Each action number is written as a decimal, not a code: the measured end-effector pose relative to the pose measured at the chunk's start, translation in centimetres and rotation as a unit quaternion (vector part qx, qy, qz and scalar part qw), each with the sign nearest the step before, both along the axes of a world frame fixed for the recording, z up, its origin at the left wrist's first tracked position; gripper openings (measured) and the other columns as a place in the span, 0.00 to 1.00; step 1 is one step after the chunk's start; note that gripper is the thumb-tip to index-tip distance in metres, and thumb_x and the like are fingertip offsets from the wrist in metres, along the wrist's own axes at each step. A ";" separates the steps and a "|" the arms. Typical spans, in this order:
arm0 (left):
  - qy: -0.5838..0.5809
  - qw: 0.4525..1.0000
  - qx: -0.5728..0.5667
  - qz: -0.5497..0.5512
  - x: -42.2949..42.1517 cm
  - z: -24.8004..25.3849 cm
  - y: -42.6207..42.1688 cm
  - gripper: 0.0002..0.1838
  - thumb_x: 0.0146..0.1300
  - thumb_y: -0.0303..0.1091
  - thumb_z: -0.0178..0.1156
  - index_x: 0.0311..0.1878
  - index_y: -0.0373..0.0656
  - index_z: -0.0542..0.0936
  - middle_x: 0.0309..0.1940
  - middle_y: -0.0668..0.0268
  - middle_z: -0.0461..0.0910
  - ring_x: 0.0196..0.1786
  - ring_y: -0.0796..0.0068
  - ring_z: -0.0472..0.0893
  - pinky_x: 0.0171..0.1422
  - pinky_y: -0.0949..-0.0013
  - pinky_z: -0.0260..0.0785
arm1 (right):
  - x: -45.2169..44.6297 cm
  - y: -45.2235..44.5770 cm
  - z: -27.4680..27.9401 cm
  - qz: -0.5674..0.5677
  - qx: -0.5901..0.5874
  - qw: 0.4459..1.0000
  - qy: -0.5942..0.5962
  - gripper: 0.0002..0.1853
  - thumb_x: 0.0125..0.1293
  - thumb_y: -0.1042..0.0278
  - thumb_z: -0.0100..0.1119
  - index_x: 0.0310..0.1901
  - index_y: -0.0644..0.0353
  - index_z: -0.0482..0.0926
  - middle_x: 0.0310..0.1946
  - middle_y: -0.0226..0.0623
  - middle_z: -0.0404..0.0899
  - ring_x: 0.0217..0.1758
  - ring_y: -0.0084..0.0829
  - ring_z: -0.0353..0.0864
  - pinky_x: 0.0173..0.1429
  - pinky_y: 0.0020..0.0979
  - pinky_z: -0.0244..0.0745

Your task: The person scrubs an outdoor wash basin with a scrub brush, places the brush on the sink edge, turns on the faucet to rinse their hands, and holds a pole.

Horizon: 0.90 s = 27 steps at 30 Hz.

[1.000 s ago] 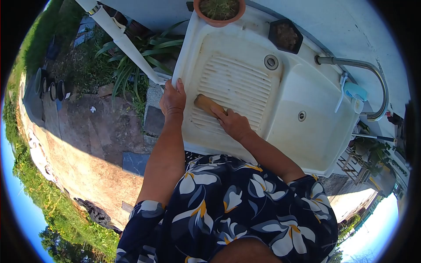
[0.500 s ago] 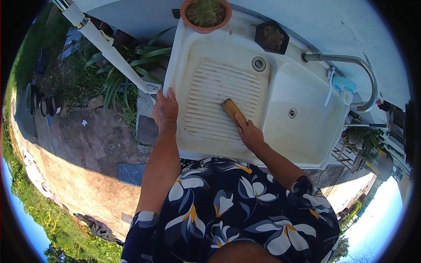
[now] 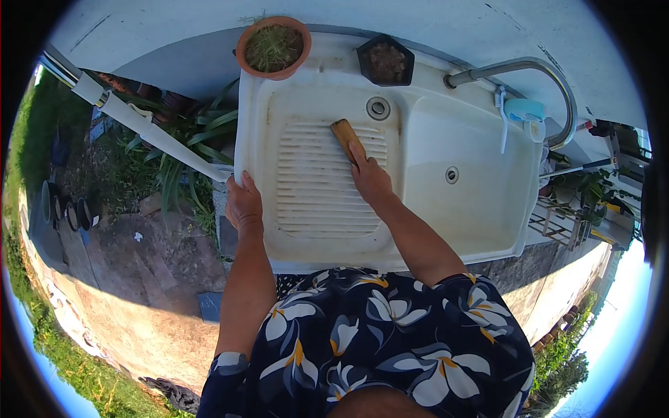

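A wooden scrubbing brush (image 3: 345,139) lies against the upper part of the ridged washboard (image 3: 313,188) in a white laundry sink (image 3: 259,240). Its bristles, if any, are hidden beneath it. My right hand (image 3: 373,180) is closed around the brush's near end, fingers along its top. At the sink's left rim, my left hand (image 3: 244,200) holds on with the thumb side up and the other fingers partly hidden. A drain (image 3: 378,108) lies just beyond the brush, to the right.
A terracotta pot (image 3: 274,49) and a black pot (image 3: 385,60) stand on the back ledge. The deeper basin (image 3: 467,160) is at right, beneath a curved faucet (image 3: 557,76). A white-handled brush (image 3: 502,118) hangs by a blue container (image 3: 524,109). A white pole (image 3: 160,136) slants at left.
My right hand has pushed the brush away from me, up the ridges towards the drain. My left hand keeps its hold on the rim. The whole view has shifted a little.
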State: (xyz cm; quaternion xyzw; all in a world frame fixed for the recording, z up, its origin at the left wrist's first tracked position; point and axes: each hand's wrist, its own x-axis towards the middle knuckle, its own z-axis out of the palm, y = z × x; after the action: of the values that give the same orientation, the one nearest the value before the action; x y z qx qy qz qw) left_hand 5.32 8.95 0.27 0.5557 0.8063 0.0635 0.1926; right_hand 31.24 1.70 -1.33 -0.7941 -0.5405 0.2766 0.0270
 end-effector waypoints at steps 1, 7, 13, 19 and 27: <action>-0.003 1.000 0.010 -0.002 -0.1 -0.4 0.0 0.22 0.66 0.53 0.44 0.51 0.44 0.70 0.33 0.51 0.81 0.36 0.48 0.80 0.40 0.50 0.71 | 0.4 -2.5 0.3 0.030 -0.018 0.999 0.004 0.32 0.65 0.59 0.49 0.68 0.32 0.49 0.34 0.45 0.72 0.31 0.44 0.78 0.36 0.43 0.76; 0.022 1.000 0.022 0.002 -0.2 -0.4 -0.1 0.22 0.65 0.52 0.46 0.50 0.44 0.70 0.33 0.51 0.81 0.36 0.47 0.80 0.38 0.49 0.71 | -0.7 -13.2 3.3 0.122 -0.105 0.987 0.031 0.34 0.63 0.60 0.51 0.68 0.27 0.49 0.33 0.45 0.71 0.31 0.44 0.79 0.35 0.45 0.76; 0.016 1.000 0.015 0.009 0.1 -0.2 -0.1 0.22 0.65 0.52 0.45 0.50 0.45 0.71 0.34 0.52 0.81 0.36 0.47 0.80 0.39 0.49 0.71 | 0.3 -2.9 0.6 0.020 -0.046 0.998 -0.029 0.32 0.66 0.57 0.49 0.68 0.28 0.48 0.34 0.44 0.72 0.33 0.44 0.79 0.37 0.45 0.76; 0.014 1.000 0.004 0.007 -0.3 -0.5 -0.1 0.22 0.65 0.52 0.45 0.50 0.45 0.71 0.36 0.52 0.81 0.36 0.47 0.80 0.41 0.48 0.70 | 4.9 3.3 0.6 -0.117 -0.049 0.991 -0.048 0.29 0.69 0.56 0.41 0.70 0.37 0.45 0.38 0.49 0.73 0.40 0.48 0.79 0.43 0.46 0.75; -0.006 1.000 0.023 0.004 -0.2 -0.4 0.0 0.22 0.65 0.51 0.46 0.51 0.42 0.71 0.37 0.50 0.80 0.37 0.48 0.80 0.39 0.52 0.72 | -1.1 -5.5 2.6 -0.104 -0.140 0.984 0.031 0.34 0.67 0.60 0.47 0.70 0.32 0.43 0.38 0.52 0.73 0.41 0.48 0.78 0.48 0.47 0.74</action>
State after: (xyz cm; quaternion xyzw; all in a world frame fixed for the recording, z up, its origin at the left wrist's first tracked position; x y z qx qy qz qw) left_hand 5.13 8.98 -0.16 0.5564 0.8057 0.0862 0.1841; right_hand 30.10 -3.84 1.25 -0.8327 -0.4100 0.3701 -0.0392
